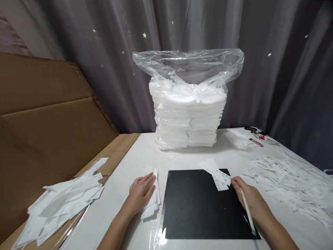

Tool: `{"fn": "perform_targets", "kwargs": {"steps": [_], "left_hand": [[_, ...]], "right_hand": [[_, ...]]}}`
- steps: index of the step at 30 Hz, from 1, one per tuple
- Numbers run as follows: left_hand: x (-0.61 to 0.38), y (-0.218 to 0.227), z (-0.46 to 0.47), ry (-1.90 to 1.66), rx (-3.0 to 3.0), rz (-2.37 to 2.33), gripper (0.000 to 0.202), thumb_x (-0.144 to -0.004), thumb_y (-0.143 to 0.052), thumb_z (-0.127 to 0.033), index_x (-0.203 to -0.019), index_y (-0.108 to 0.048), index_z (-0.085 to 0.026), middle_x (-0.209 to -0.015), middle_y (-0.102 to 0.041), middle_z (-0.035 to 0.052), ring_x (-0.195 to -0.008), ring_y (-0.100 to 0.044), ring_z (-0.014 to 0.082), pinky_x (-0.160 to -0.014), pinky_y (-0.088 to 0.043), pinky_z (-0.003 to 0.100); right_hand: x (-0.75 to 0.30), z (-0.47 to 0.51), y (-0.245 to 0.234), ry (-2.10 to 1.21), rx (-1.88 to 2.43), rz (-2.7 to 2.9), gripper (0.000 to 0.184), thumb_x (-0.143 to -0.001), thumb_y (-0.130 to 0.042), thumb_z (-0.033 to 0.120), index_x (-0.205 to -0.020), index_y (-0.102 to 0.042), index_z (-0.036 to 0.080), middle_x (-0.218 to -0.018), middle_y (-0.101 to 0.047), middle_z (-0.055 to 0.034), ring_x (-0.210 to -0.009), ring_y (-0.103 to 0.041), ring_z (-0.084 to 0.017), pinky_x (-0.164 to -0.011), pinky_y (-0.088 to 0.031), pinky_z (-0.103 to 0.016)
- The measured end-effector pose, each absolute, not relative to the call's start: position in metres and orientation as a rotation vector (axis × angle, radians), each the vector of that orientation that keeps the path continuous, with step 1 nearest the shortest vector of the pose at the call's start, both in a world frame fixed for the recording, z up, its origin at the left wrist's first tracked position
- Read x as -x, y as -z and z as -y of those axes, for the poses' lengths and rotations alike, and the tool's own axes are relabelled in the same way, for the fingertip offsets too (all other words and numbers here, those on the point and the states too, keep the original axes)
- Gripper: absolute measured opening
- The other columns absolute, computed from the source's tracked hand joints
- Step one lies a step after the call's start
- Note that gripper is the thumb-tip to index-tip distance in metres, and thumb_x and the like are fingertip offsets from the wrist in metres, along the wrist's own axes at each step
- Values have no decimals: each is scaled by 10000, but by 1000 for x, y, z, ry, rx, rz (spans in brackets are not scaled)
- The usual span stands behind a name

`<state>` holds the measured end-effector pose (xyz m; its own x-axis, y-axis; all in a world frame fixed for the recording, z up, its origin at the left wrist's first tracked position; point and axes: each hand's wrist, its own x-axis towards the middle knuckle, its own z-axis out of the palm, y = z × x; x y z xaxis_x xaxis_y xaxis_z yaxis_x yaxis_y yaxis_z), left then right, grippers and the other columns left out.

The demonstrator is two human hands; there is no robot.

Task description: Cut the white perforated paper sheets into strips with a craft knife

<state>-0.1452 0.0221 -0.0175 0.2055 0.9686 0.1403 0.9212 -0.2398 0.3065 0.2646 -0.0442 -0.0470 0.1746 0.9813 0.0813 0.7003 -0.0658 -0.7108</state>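
My left hand lies on a narrow stack of white fabric strips, fingers stretched out over its upper part. At the right edge of a black rectangular mat, my right hand is closed, with a slim pale stick-like tool held in it, pointing back toward me. Its fingertips touch the end of white pieces with small grey printed rings, which lie crossed over the mat's top edge. Whether the fingertips also pinch these pieces, I cannot tell.
Behind the mat stands a clear plastic bag of stacked white pieces. Loose white strips are heaped at right. More white pieces lie on an open cardboard box at left. A pink-handled cutter rests at back right.
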Motion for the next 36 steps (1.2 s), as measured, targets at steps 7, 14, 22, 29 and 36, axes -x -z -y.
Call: {"fn": "perform_targets", "kwargs": {"steps": [7,14,22,29,36], "left_hand": [[151,-44,-68,-554,-2402,-1754,595,-850,-460,-606,-1358,-489,-299,-1499,-357,74,-1393,-230,401,-1051,-239,644],[137,-92,-125,-1330,-2100,-1422,610,-797,-515,-667,-1149,-603,-177,-1212,-640,119,-1139,-587,277,-949,-492,376],[161,-32,-126,-941,-2216,-1433,404,-762,-570,-572,-903,-712,-220,-1053,-709,77,-961,-658,265,-544,-527,229],[187,-12,-119,-1026,-2204,-1737,373,-806,-485,-534,-939,-687,-251,-1025,-708,17,-996,-631,261,-542,-491,242],[169,-8,-116,-927,-2271,-1615,343,-815,-463,-496,-931,-656,-238,-987,-687,-41,-944,-620,230,-557,-482,217]], "right_hand": [[-239,19,20,-386,1826,2154,95,-785,-531,148,-806,-475,222,-778,-593,-35,-701,-574,-202,-557,-307,-241],[-240,-2,-6,-470,1871,2040,163,-801,-440,66,-850,-459,220,-750,-592,-18,-684,-575,-171,-565,-300,-222],[-243,13,-3,-868,1758,1983,276,-701,-642,211,-820,-395,243,-1030,-653,-60,-921,-636,-238,-711,-446,-280],[-259,36,23,-1000,1556,1804,209,-799,-463,136,-813,-293,256,-1274,-603,-118,-1281,-490,-185,-961,-407,-342],[-254,24,31,-682,1564,1773,238,-915,-396,307,-726,-263,250,-803,-638,-36,-950,-662,-186,-796,-472,-299]]}}
